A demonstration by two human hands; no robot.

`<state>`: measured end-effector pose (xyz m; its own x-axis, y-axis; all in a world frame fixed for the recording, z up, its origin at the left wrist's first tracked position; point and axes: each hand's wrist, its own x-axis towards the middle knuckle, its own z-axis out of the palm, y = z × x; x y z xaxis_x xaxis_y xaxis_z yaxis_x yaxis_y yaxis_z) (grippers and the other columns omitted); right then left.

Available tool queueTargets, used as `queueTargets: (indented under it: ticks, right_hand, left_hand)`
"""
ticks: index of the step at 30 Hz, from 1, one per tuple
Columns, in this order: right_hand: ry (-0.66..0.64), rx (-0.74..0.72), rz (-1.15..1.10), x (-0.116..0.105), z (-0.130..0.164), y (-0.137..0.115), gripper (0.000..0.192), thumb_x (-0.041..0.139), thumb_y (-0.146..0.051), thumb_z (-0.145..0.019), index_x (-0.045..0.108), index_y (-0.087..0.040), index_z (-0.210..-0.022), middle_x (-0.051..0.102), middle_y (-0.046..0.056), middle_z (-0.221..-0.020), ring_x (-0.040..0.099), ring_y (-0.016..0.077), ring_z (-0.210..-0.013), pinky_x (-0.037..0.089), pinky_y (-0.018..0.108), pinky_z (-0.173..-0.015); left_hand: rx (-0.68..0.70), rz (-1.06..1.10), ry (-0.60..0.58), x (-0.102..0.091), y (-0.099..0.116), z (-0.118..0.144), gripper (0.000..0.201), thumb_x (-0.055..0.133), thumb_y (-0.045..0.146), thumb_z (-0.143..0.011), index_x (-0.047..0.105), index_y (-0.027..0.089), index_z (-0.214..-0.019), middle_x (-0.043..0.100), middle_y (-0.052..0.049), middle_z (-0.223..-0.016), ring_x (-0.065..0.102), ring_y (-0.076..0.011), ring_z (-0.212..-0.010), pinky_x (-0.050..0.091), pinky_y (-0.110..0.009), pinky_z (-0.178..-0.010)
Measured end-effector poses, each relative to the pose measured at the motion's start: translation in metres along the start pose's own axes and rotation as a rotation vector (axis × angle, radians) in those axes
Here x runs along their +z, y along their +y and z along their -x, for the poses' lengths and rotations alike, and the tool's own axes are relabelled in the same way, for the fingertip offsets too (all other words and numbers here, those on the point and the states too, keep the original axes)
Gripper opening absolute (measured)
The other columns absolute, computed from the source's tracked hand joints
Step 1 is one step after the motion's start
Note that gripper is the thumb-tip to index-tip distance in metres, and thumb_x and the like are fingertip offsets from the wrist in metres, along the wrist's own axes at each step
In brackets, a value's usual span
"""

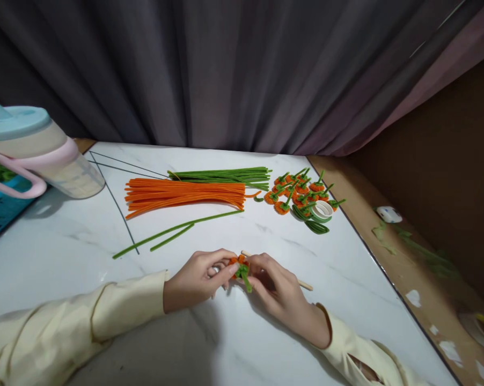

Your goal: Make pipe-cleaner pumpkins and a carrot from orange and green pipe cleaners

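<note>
I pinch a pumpkin-like chenille piece (234, 261) in my left hand (202, 279); it sits between my hands. Its green stem (247, 283) points back toward me, slanting right, so the free end lies nearer my right thumb. My right hand (278, 292) curls narrowly at the piece's right edge; I cannot tell whether it grips. A wooden stick (305, 285) runs slantwise behind my right hand.
</note>
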<state>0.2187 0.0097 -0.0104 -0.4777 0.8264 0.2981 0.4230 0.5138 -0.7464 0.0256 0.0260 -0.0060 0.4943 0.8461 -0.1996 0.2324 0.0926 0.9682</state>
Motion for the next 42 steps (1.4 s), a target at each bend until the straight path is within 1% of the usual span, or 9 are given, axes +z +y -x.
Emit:
queueTargets:
  ticks: [3,6,11,19,25,30,33,37,42]
  right_hand:
    - [0.004,-0.098,0.031,0.0,0.0,0.001,0.011,0.043,-0.013,-0.093,0.048,-0.021,-0.098,0.057,0.005,-0.083,0.054,0.0151,-0.075,0.044,0.026,-0.065]
    - [0.047,-0.122,0.026,0.001,0.001,0.004,0.008,0.045,-0.014,-0.092,0.048,-0.02,-0.094,0.055,0.003,-0.078,0.051,0.0138,-0.069,0.042,0.024,-0.059]
    - [0.093,-0.1,-0.009,0.002,0.002,0.005,0.006,0.051,-0.016,-0.089,0.047,-0.02,-0.086,0.051,0.001,-0.072,0.046,0.012,-0.061,0.038,0.023,-0.054]
    - [0.097,0.056,-0.154,0.004,0.001,0.0,0.015,0.057,-0.022,-0.086,0.047,-0.019,-0.075,0.05,-0.002,-0.065,0.042,0.0086,-0.054,0.035,0.02,-0.05]
    - [0.071,0.138,-0.21,0.005,0.001,-0.002,0.018,0.056,-0.023,-0.085,0.047,-0.019,-0.07,0.049,-0.004,-0.061,0.041,0.0077,-0.053,0.034,0.019,-0.048]
    - [0.081,0.119,-0.17,0.004,0.0,-0.004,0.024,0.056,-0.03,-0.088,0.049,-0.018,-0.068,0.052,-0.003,-0.059,0.042,0.0073,-0.051,0.034,0.019,-0.048]
    - [0.067,0.116,-0.212,0.004,0.0,-0.002,0.018,0.06,-0.032,-0.086,0.053,-0.018,-0.077,0.056,-0.002,-0.064,0.047,0.0076,-0.053,0.038,0.018,-0.049]
    - [0.048,0.109,-0.314,0.003,0.001,0.002,0.019,0.064,-0.029,-0.083,0.052,-0.019,-0.095,0.059,0.001,-0.078,0.057,0.0094,-0.064,0.045,0.018,-0.054]
    - [0.061,0.002,-0.28,0.0,0.001,0.003,0.012,0.052,-0.017,-0.09,0.054,-0.02,-0.101,0.059,0.003,-0.086,0.059,0.0103,-0.071,0.048,0.021,-0.063]
  left_hand:
    - [-0.002,-0.004,-0.024,0.0,0.0,0.001,0.029,0.044,0.034,-0.087,0.06,0.013,-0.099,0.062,-0.004,-0.075,0.056,-0.0106,-0.056,0.04,-0.016,-0.038]
    - [0.058,-0.03,-0.052,-0.003,-0.002,0.001,0.034,0.043,0.031,-0.089,0.051,0.015,-0.118,0.064,-0.005,-0.082,0.058,-0.0111,-0.058,0.043,-0.017,-0.043]
    - [0.478,-0.292,-0.089,-0.011,-0.008,-0.001,0.027,0.047,0.019,-0.09,0.055,0.018,-0.116,0.066,-0.005,-0.09,0.061,-0.0112,-0.073,0.049,-0.02,-0.067]
    - [0.746,-0.406,-0.133,-0.014,-0.011,-0.005,0.026,0.047,0.012,-0.092,0.056,0.013,-0.117,0.067,-0.012,-0.098,0.063,-0.0137,-0.087,0.049,-0.019,-0.079]
    - [0.742,-0.466,-0.157,-0.014,-0.009,-0.004,0.023,0.045,0.012,-0.092,0.057,0.013,-0.112,0.068,-0.009,-0.091,0.064,-0.0131,-0.081,0.049,-0.018,-0.076]
    - [0.67,-0.472,-0.079,-0.013,-0.009,-0.002,0.014,0.047,0.015,-0.092,0.059,0.014,-0.1,0.068,-0.006,-0.084,0.063,-0.0109,-0.072,0.049,-0.016,-0.069]
    - [0.558,-0.378,-0.025,-0.012,-0.009,-0.002,0.013,0.049,0.015,-0.09,0.059,0.016,-0.099,0.069,-0.003,-0.081,0.063,-0.0091,-0.066,0.049,-0.015,-0.065]
    - [0.337,-0.171,-0.034,-0.012,-0.008,-0.003,0.013,0.049,0.017,-0.089,0.057,0.015,-0.099,0.065,0.001,-0.065,0.055,-0.0057,-0.045,0.044,-0.012,-0.044]
    - [0.259,-0.096,-0.054,-0.011,-0.007,-0.003,0.013,0.05,0.02,-0.087,0.058,0.014,-0.096,0.063,0.001,-0.059,0.053,-0.0057,-0.042,0.043,-0.012,-0.04]
